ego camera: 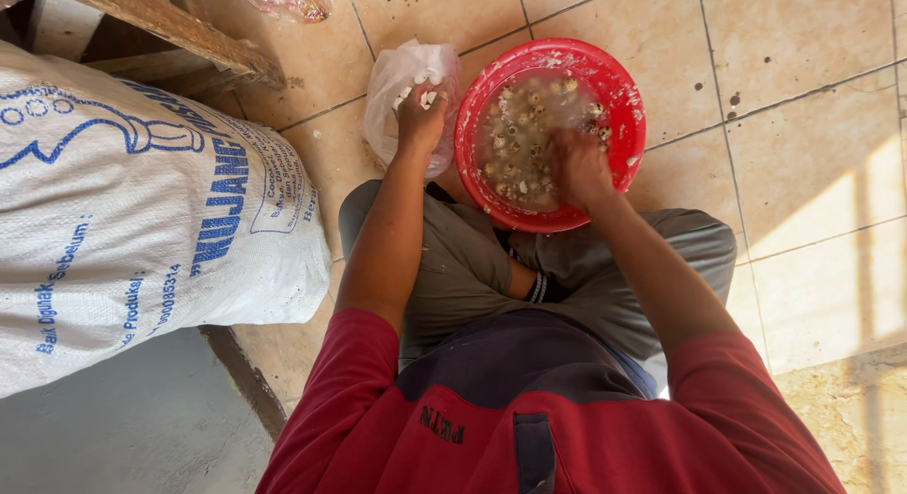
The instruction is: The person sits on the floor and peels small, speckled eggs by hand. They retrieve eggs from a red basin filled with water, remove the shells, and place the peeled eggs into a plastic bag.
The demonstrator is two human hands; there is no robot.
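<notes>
Sitting cross-legged on tiled floor, I log: right hand [576, 165] dipped in red basin [619, 88] of water and small speckled eggs [521, 135], grip not discernible; left hand [420, 116] closed on white bits at clear bag [397, 83] touching basin's left; white sack [132, 211] well left

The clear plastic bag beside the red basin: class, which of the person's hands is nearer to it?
Left. The left hand rests at the mouth of the clear plastic bag, touching it. The right hand is apart from it, inside the red basin.
</notes>
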